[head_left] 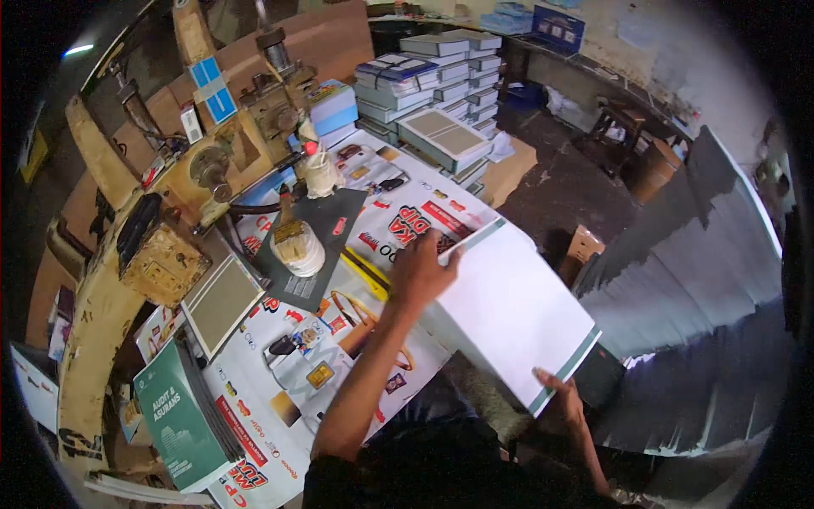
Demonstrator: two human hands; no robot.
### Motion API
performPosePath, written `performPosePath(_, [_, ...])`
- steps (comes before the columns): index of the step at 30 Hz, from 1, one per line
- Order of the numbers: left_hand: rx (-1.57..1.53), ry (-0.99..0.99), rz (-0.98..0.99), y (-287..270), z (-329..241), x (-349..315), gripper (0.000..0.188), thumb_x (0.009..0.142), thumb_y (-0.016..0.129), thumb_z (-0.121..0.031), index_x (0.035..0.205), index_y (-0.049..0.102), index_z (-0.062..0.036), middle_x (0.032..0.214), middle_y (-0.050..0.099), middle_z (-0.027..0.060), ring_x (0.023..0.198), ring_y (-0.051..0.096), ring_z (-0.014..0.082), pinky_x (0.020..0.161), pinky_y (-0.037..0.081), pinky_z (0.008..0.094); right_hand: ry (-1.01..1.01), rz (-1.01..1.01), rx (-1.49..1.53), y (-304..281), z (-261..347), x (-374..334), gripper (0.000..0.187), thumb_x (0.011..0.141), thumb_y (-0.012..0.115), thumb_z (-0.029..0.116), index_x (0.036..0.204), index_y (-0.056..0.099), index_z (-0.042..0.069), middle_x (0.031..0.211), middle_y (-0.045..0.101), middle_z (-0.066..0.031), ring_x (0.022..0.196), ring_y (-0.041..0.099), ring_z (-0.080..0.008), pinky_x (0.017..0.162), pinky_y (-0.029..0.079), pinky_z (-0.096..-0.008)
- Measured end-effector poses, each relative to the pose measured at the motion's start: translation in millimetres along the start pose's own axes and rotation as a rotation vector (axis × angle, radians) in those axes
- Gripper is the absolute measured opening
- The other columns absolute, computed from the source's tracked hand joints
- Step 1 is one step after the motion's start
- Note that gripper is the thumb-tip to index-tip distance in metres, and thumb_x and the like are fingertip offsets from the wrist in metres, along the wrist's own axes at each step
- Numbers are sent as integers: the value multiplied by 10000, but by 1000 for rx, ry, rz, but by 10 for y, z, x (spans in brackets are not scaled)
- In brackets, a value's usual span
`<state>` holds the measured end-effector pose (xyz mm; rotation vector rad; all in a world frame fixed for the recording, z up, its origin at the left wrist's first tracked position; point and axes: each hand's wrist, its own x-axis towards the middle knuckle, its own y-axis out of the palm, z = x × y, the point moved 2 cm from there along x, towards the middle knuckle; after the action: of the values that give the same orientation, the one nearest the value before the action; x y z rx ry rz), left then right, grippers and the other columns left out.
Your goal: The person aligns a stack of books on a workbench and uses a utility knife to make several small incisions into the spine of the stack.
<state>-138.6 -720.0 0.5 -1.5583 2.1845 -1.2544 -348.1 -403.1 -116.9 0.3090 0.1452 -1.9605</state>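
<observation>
A large white panel (521, 310) with green strips along two opposite ends, like a book cover seen from its pale side, is held tilted over the table's right edge. My left hand (420, 270) is closed at its far-left corner, fingers bent and thumb at the edge. My right hand (560, 392) pinches the near-right corner, thumb on top; its other fingers are mostly hidden underneath. Left of my left hand lies a yellow cutter knife (366, 273). Past it, a brush (288, 222) stands in a pale glue-crusted container (298, 251) on a dark board (315, 293).
Green books (182, 416) are stacked at the near left, below a grey-panelled cover (222, 304). A heavy cream-painted press (216, 174) stands left. Several book stacks (454, 136) rise at the back. Printed sheeting (280, 433) covers the table. Grey sheeting (678, 297) hangs at right.
</observation>
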Motion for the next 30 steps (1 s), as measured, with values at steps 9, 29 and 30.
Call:
performPosePath(9, [173, -153, 622, -12, -258, -773, 799, 961, 399, -645, 946, 673, 105, 880, 670, 329, 772, 669, 490, 739, 532, 554, 465, -166, 63, -142, -44, -978, 1029, 659, 876, 269, 1441, 301, -71, 1210, 614, -297, 1281, 516, -372, 1157, 323, -518])
performPosePath(29, [533, -496, 263, -1025, 42, -3913, 531, 1014, 450, -412, 1258, 476, 59, 997, 655, 290, 845, 661, 470, 745, 555, 538, 405, 1582, -254, 704, -66, 883, 950, 824, 581, 690, 1467, 392, 17, 1504, 407, -202, 1422, 343, -352, 1161, 221, -578])
performPosePath(30, [379, -674, 361, -1097, 45, -3967, 502, 1018, 441, -378, 1329, 451, 16, 1097, 625, 287, 921, 646, 456, 804, 550, 523, 640, 1526, -742, 858, -58, 966, 992, 833, 519, 763, 1479, 390, 22, 1550, 350, -194, 1452, 306, -326, 1187, 184, -587])
